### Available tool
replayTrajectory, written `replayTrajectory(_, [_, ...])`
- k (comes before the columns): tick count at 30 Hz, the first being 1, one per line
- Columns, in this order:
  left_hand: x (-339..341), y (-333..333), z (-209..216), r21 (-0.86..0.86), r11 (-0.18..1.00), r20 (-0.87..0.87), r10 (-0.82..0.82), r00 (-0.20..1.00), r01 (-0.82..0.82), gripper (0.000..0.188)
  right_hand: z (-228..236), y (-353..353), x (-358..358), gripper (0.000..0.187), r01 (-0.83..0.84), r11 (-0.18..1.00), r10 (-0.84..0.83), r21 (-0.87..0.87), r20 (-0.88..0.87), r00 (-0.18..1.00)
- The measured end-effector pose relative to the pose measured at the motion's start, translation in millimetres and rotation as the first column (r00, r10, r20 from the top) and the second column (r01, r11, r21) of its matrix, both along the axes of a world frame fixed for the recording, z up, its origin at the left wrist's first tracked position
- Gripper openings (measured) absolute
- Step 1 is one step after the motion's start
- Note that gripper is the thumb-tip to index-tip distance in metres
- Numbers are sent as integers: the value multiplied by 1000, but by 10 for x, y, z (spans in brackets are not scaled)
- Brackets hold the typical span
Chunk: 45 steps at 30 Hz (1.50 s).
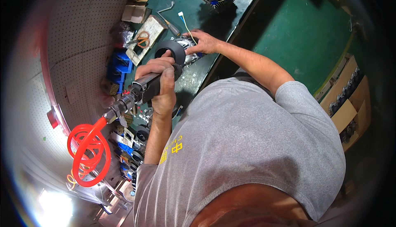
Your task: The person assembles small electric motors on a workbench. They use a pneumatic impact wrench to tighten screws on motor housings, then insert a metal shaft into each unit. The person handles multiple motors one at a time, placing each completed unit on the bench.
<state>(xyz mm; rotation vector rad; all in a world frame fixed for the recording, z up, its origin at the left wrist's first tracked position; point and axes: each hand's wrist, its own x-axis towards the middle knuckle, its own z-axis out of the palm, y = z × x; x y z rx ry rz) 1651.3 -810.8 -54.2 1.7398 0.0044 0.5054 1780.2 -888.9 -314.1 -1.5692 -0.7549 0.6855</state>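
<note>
The left hand [166, 87] has its grip closed around a dark, pistol-like air tool [144, 90], one finger reaching toward the opening of a broad black ring [178, 51]. The tool's working tip is hidden, so contact cannot be told. The right hand [207, 43] grips the far side of a silver motor unit [186, 43], thumb and fingers spread around it; the unit lies on the green surface [198, 74], with the black ring at its near left end. A good hold here would seem to keep the unit pressed still with the right hand, the tool in line and square, and fingertips clear of its tip. Thin wires [185, 23] rise beside the right fingers and are best kept from being pinched. Behind the tool, a red coiled hose [90, 138] trails left and should hang slack, without tugging. Farther out, orange-handled scissors [143, 39] rest on a pale block [154, 31], near blue bins [121, 64].
</note>
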Motion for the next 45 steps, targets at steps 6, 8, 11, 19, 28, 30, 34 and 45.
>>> replayTrajectory(6, [-39, -42, 33, -44, 997, 19, 71, 997, -70, 23, -9, 48, -9, 98, 4, 1000, -3, -15, 12, 1000])
replayTrajectory(8, [-80, -32, 40, -80, 992, 19, 94, 995, -93, 25, 8, 6, -42, 98, 3, 1000, -3, -16, -2, 1000])
replayTrajectory(11, [-127, -70, 104, -90, 975, -19, 203, 979, -204, 28, 59, 16, -14, 96, -9, 1000, 9, 19, 13, 1000])
replayTrajectory(19, [-121, -33, 207, -66, 941, -50, 330, 943, -333, 31, 119, 0, 22, 100, -26, 999, 27, -19, 11, 1000])
replayTrajectory(28, [-79, -65, 68, -142, 943, 15, 306, 952, -301, 28, 47, -8, 64, 100, -59, 998, 60, -12, 84, 995])
replayTrajectory(30, [-58, -87, 10, -175, 947, 42, 280, 959, -269, 24, 128, -28, 57, 100, -78, 996, 81, -41, 94, 992])
replayTrajectory(34, [-21, -107, 65, -106, 971, 19, 219, 976, -216, 23, 67, 0, 54, 102, -41, 997, 45, -65, 62, 997])
replayTrajectory(45, [-32, -94, 92, -39, 964, -61, 262, 963, -264, 23, 61, 1, 20, 99, -10, 995, 17, -100, 70, 997])
